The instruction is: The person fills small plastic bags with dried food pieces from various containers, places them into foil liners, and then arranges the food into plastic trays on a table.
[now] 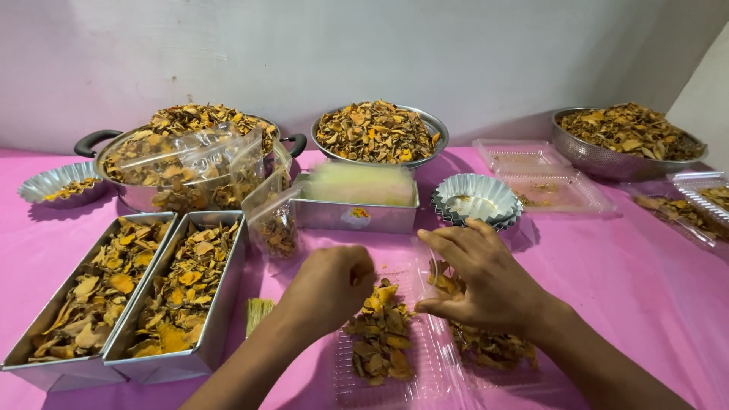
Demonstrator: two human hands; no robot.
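1. Left hand [328, 287] was curled shut over the near end of a clear plastic clamshell tray [380, 380], knuckles up. Couldn't tell if anything was pinched inside the fist, tbh.
2. Right hand [480, 282] was open-ish w/ fingers bent, thumb and fingertips touching the dried yellow-orange root slices [381, 334] heaped in that tray. More pressing/holding than a proper grab.
3. Tray sat on the pink tablecloth [638, 273] right in front, both halves loaded w/ slices, lid side under the right wrist.
4. Step in hand, imo: filling/levelling the tray, approx mid-way, since the heap looked uneven.
5. Next move prob calls for tucking stray slices in off the rim so the lid half can fold flat; light touch, brittle stuff.
6. Around: two rectangular metal tins of slices [121, 304] on the left, a big steel pot w/ clear bags [190, 159] behind, and fluted foil cups [477, 199] just beyond the right hand.
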